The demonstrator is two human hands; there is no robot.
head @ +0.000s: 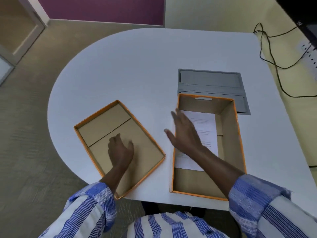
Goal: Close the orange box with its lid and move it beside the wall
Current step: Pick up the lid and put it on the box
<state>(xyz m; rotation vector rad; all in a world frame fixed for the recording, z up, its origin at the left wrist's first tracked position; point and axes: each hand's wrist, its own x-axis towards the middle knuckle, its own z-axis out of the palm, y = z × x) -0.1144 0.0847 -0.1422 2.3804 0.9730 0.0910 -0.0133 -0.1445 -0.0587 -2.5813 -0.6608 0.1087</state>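
The orange box [229, 134] stands uncovered on the right of the white table [137, 74], brown inside, with a printed sheet of paper [205, 127] lying in it. Its lid [103, 124] lies upside down to the left, orange rim up, one corner over the table's front edge. My left hand [120, 150] rests inside the lid, fingers bent, palm down. My right hand [184, 133] hovers over the box's left wall with fingers spread, holding nothing.
A grey cable hatch [209, 81] is set in the table just behind the box. The cream wall [214, 12] runs along the table's far and right sides, with black cables [267, 54] and a power strip [310, 55] at the right.
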